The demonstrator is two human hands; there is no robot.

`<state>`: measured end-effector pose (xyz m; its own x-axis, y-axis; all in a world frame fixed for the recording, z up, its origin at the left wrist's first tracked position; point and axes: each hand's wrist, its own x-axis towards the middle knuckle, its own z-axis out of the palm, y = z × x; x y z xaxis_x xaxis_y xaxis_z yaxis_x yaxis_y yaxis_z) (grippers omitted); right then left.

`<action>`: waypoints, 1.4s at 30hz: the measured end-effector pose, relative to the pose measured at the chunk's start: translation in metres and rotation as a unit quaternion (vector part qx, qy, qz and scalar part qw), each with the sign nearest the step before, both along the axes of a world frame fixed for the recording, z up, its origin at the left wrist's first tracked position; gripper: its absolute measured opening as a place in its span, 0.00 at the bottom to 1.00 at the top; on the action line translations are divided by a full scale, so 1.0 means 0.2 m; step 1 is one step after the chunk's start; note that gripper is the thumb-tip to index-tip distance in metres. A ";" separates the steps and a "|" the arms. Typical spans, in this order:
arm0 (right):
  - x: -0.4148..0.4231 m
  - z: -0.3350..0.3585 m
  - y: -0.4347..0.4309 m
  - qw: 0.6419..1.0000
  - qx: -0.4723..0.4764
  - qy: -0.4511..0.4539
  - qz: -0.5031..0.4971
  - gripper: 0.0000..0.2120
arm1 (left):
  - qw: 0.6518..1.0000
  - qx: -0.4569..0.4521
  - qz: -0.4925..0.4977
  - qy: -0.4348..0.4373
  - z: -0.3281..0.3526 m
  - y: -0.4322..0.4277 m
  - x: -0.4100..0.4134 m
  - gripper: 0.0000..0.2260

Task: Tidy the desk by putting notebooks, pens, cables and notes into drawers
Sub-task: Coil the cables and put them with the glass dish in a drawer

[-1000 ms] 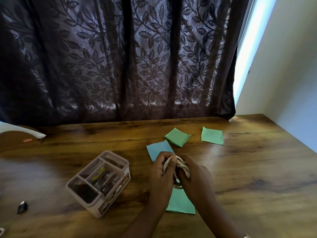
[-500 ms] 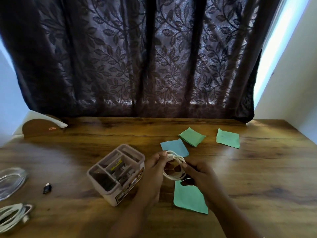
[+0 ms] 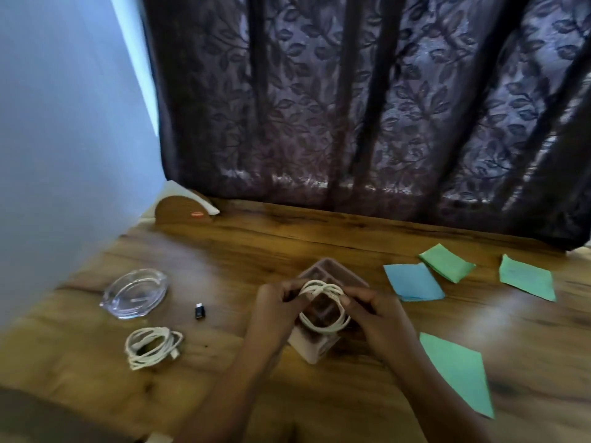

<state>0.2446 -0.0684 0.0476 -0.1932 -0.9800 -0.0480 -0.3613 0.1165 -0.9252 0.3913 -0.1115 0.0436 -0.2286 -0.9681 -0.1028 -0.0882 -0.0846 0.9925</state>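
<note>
Both hands hold a coiled white cable (image 3: 323,327) over the desk's middle. My left hand (image 3: 278,311) grips its left side and my right hand (image 3: 374,318) pinches its right side. Right behind and below the coil stands a pale desk organizer (image 3: 332,273) with several compartments, largely hidden by my hands. A second coiled white cable (image 3: 152,346) lies on the desk at the left. Sticky notes lie to the right: a blue note (image 3: 412,282), a folded green note (image 3: 446,262), a green note (image 3: 526,278) further right and a large green note (image 3: 457,372) nearer to me.
A clear glass dish (image 3: 136,292) sits at the left, with a small black adapter (image 3: 199,311) beside it. A rounded wooden holder (image 3: 184,210) stands at the back left corner by the wall. A dark leaf-patterned curtain (image 3: 351,107) hangs behind the wooden desk (image 3: 287,238).
The view has swung left, bringing the glass dish and second cable fully into sight. My hands with the coiled cable have moved left and now sit over the organizer.
</note>
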 end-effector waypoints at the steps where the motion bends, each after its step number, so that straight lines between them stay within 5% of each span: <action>1: 0.07 0.00 -0.01 1.000 -0.003 0.003 0.010 0.11 | 1.000 -0.005 0.005 -0.011 0.00 -0.01 0.06 0.10; 9: 0.53 -0.12 -0.16 0.997 0.023 0.065 0.041 0.14 | 0.989 -0.037 0.045 -0.136 -0.09 -0.17 0.52 0.15; 14: 0.68 -0.23 -0.24 0.993 0.050 0.097 0.043 0.15 | 0.965 -0.037 0.039 -0.255 -0.21 -0.27 0.67 0.01; 24: 0.79 -0.37 -0.28 0.982 0.113 0.151 0.009 0.13 | 0.901 -0.045 -0.034 -0.431 -0.33 -0.37 0.72 0.09; 35: 0.82 -0.42 -0.26 0.973 0.131 0.189 -0.006 0.16 | 0.888 -0.088 -0.048 -0.449 -0.39 -0.38 0.73 0.10; 42: 0.83 -0.41 -0.24 0.974 0.104 0.197 -0.035 0.15 | 0.933 -0.118 0.076 -0.330 -0.32 -0.37 0.82 0.05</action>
